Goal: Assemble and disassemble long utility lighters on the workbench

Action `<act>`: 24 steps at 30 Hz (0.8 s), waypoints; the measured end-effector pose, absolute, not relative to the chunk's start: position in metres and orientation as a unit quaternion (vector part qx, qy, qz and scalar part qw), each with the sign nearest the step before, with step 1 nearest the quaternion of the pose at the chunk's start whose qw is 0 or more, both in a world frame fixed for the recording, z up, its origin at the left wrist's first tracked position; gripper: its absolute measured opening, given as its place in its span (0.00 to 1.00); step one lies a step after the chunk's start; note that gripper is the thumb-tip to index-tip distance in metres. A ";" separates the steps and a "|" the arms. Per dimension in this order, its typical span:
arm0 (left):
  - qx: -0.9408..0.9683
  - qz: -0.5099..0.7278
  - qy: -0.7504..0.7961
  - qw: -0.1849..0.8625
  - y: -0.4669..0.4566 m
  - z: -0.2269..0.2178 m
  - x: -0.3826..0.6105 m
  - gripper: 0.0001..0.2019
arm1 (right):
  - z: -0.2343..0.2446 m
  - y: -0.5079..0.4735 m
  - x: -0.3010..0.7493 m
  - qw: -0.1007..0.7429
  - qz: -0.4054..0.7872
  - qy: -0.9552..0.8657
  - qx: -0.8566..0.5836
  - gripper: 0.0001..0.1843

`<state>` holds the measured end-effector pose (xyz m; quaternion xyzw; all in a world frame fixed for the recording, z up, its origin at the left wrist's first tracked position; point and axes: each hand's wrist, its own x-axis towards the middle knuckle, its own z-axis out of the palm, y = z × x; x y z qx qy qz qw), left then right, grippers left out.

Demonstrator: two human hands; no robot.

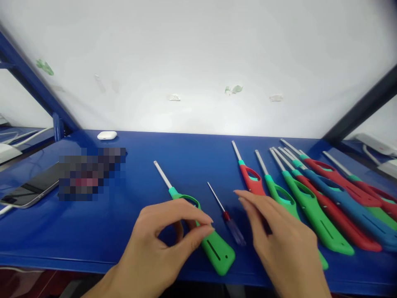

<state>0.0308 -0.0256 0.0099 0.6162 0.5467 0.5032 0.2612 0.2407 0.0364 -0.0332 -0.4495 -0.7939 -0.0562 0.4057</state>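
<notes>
My left hand (pixel 167 244) is above a green gas lighter (pixel 221 250), its thumb and index finger pinched together. Whatever may be between those fingertips is too small to make out. The lighter lies flat with its metal tube pointing away and to the left; my hand hides part of its trigger loop. To the right of it is a small screwdriver (pixel 234 229) with a clear purple and red handle, touched by neither hand. My right hand (pixel 279 238) hovers over the near lighters, its fingers brought together; anything in them is hidden. It partly covers a red lighter (pixel 252 180) and a green lighter (pixel 281 196).
Several more lighters, among them a blue one (pixel 350 207), lie side by side on the right of the blue shelf (pixel 139 145). At the left are a phone (pixel 37 186), a blurred-out item (pixel 93 174) and a white earbud case (pixel 107 135). A white wall (pixel 198 49) closes the back.
</notes>
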 end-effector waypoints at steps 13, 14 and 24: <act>0.591 0.526 0.550 0.268 -0.021 0.007 0.027 0.08 | -0.022 0.031 0.236 0.325 0.022 -0.882 -0.341 0.05; 0.591 0.529 0.550 0.263 -0.022 0.007 0.028 0.08 | -0.022 0.029 0.235 0.309 0.040 -0.890 -0.332 0.04; 0.576 0.532 0.558 0.273 -0.017 0.010 0.028 0.06 | -0.012 0.028 0.239 0.335 0.083 -0.883 -0.318 0.09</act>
